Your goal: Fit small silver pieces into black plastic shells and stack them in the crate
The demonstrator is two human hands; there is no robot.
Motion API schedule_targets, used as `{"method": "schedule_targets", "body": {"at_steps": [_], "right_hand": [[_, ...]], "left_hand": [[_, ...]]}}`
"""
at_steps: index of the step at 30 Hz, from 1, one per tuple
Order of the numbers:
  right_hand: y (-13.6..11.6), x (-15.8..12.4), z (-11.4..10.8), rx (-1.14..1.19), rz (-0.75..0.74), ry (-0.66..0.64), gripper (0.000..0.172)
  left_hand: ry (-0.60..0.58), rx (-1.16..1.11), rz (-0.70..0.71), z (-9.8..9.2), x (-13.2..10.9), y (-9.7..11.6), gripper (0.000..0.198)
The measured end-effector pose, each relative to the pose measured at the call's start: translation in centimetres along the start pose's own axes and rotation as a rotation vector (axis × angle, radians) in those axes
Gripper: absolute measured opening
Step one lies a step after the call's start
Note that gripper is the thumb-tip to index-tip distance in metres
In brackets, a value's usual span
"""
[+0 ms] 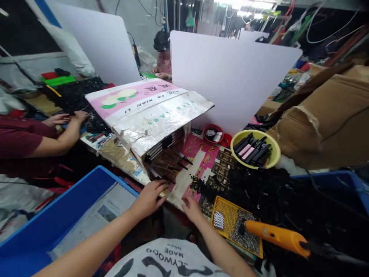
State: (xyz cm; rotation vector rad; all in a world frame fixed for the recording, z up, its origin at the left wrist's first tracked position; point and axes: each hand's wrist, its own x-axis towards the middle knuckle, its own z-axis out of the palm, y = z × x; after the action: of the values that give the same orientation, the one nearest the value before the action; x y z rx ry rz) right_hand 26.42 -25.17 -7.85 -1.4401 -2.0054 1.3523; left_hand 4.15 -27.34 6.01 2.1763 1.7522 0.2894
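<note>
My left hand (148, 199) reaches with spread fingers toward a stack of thin black sticks (164, 144) under the raised edge of a foil-covered board (150, 115). It seems to hold nothing. My right hand (191, 207) rests open on a pink printed sheet (196, 154), close to a scatter of small black pieces (201, 184). A large heap of black parts (256, 188) lies to its right. Nearer still is a yellow perforated tray (233, 227) holding metal bits, with an orange-handled tool (276, 238) lying across its right corner.
A yellow bowl (255, 150) holds black and pink tubes, and a small red bowl (213, 133) stands behind it. A newspaper-lined blue crate (57, 207) sits at my left. A co-worker's hands (66, 119) work on black material. White partition boards (230, 77) and cardboard (323, 119) stand behind.
</note>
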Motion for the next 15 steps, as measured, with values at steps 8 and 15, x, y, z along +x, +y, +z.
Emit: {"method": "schedule_targets", "body": {"at_steps": [8, 15], "right_hand": [[-3.6, 7.4, 1.0, -0.117, -0.120, 0.003, 0.083], [-12.1, 9.6, 4.6, -0.039, -0.480, -0.075, 0.084]], "left_hand": [[0.199, -0.358, -0.511, 4.8, -5.3, -4.3, 0.067], [0.918, -0.594, -0.687, -1.2, 1.9, -10.4, 0.081]]}}
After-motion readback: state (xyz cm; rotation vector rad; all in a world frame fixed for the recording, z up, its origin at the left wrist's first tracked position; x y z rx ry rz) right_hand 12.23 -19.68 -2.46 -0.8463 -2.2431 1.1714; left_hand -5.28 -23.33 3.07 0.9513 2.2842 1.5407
